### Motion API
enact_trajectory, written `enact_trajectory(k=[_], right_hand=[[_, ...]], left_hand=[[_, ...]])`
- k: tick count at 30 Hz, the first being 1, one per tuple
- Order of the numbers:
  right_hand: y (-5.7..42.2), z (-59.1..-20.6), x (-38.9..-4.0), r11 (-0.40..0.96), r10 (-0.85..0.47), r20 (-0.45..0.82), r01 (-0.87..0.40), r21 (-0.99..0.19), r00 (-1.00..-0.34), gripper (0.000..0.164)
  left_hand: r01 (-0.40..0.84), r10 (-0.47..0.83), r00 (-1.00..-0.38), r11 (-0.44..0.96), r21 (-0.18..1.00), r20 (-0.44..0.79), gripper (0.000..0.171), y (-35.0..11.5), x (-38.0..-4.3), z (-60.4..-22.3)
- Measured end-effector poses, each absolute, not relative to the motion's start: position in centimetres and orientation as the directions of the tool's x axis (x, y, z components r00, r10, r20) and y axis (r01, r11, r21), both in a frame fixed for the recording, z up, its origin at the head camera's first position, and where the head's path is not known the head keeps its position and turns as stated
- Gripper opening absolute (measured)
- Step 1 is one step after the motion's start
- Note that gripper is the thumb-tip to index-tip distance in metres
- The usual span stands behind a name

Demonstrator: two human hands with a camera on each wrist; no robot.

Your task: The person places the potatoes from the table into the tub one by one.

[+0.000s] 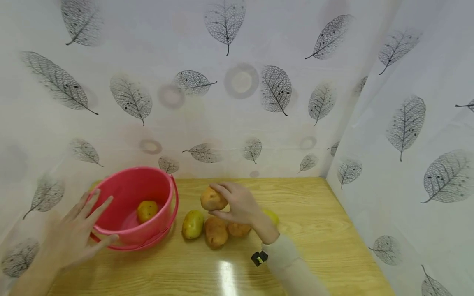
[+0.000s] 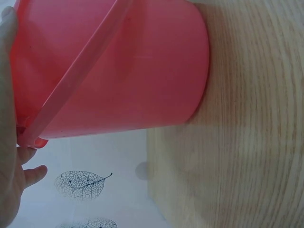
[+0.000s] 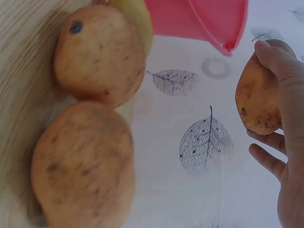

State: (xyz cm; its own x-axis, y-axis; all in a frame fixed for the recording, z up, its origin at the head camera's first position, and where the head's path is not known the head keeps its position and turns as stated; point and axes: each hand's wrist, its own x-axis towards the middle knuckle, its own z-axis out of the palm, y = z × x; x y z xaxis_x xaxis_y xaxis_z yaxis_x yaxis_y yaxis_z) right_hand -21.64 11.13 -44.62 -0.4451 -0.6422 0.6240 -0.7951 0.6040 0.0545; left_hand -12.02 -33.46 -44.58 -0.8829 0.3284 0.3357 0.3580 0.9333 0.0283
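Note:
My right hand (image 1: 238, 205) grips a brown potato (image 3: 259, 95) between thumb and fingers, raised above the table to the right of a pink bucket (image 1: 148, 235). Below it, two more potatoes (image 1: 216, 233) lie side by side, close up in the right wrist view. A greenish-yellow oval piece (image 1: 193, 225) sits left of them, nearest the bucket. Inside the bucket rests one yellowish-brown, potato-like piece (image 1: 147, 211). With fingers spread and mostly straight, my left hand (image 1: 74, 234) is at the bucket's left rim; the left wrist view has the fingers by the handle joint (image 2: 32, 135).
A wooden table (image 1: 318, 246) carries everything. Behind my right wrist, part of a yellow piece (image 1: 272, 216) shows. A leaf-printed white sheet (image 1: 240, 119) hangs along the back and right sides. The bucket's handle (image 1: 175, 201) hangs down its right side.

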Motion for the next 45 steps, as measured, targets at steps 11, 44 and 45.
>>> enact_trajectory(k=[11,44,45], right_hand=[[8.0,-42.4,-21.7,0.552,-0.674,0.633,-0.829,0.09,-0.38,0.081],[-1.5,-37.9,-21.5,0.505,-0.829,0.404,-0.828,0.243,-0.387,0.078],[-1.7,-37.9,-21.6,0.508,-0.83,0.398,-0.825,0.249,-0.391,0.078]], left_hand=[[0.379,0.345,-0.869,0.925,0.029,0.354,0.114,-33.8,-12.1,-44.7],[0.315,0.291,-0.91,0.948,0.037,0.294,0.114,-33.4,-12.1,-45.0],[0.314,0.29,-0.911,0.949,0.037,0.293,0.114,-33.4,-12.2,-45.0]])
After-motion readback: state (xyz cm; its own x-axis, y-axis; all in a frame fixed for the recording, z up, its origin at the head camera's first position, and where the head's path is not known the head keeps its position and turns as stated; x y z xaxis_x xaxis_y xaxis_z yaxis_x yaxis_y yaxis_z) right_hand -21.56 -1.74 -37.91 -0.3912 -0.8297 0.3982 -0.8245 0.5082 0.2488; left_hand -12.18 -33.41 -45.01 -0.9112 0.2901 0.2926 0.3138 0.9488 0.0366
